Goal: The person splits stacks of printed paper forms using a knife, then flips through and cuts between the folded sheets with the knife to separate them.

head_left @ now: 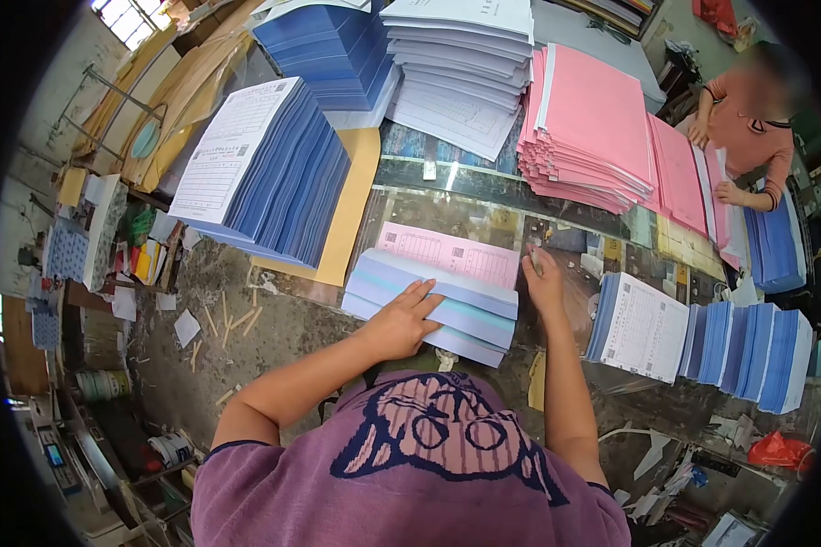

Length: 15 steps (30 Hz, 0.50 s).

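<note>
My left hand (403, 326) lies on folded-over blue and white sheets (479, 321), its fingers spread. A pink printed form (452, 252) shows beyond the fold, at the far side of this pad. Just right of the pad is my right hand (545, 281), raised with its fingers curled close around a small pale thing, too small to name. It looks apart from the sheets.
A tall blue form stack (283, 173) stands on yellow board at left. White stacks (461, 82) and pink stacks (593, 128) fill the back. Upright blue-edged pads (643, 328) line the right. Another person (748, 137) handles pink sheets at upper right.
</note>
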Available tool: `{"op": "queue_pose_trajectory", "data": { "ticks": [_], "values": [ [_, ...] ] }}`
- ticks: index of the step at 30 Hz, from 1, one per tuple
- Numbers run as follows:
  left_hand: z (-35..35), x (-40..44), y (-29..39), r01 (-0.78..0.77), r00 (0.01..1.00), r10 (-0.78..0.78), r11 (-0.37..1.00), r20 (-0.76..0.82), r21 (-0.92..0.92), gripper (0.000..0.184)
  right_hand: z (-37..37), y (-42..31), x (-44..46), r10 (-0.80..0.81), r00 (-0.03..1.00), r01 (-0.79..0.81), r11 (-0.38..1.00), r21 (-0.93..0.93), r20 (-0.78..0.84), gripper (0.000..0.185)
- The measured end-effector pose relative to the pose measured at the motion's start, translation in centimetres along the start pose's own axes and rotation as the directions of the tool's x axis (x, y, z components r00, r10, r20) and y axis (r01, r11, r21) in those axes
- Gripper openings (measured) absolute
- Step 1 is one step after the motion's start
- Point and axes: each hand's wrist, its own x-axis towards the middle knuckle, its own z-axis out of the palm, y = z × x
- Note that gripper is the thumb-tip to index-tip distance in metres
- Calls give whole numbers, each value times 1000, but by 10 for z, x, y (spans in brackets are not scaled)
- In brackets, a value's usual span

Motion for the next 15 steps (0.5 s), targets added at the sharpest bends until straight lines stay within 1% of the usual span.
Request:
{"op": "queue_pose_trajectory", "data": {
  "ticks": [2, 3, 4, 5, 6, 7, 12, 15],
  "values": [
    [-1, -1, 3, 3, 1000, -3, 1000, 1, -5, 26, 2, 0, -1, -229, 971, 227, 973, -46, -62, 31],
    [-1, -2, 3, 5, 1000, -5, 1000, 0, -4, 26, 1, -3, -2, -231, 971, 228, 973, -46, -61, 31],
    [0, -3, 4, 5, 1000, -5, 1000, 1, -5, 25, -1, -6, -5, -127, 991, 125, 991, 46, 43, 30],
    [0, -3, 4, 5, 1000, -5, 1000, 1, -6, 25, -5, -16, -8, -30, 987, 10, 992, 126, 155, 30],
    [1, -4, 4, 5, 1000, -5, 1000, 2, -7, 25, -9, -25, -10, 57, 960, -112, 975, 190, 272, 29],
    [1, -4, 4, 6, 1000, -6, 1000, 2, -8, 25, -11, -30, -12, 132, 911, -239, 941, 238, 391, 29],
    [2, -6, 2, 12, 1000, -12, 1000, 1, -4, 25, -14, -35, -14, 85, 884, -182, 968, 172, 461, 27],
    [1, -6, 2, 14, 1000, -14, 1000, 9, -1, 25, -15, -39, -14, 85, 893, -170, 973, 155, 443, 26]
  ]
}}
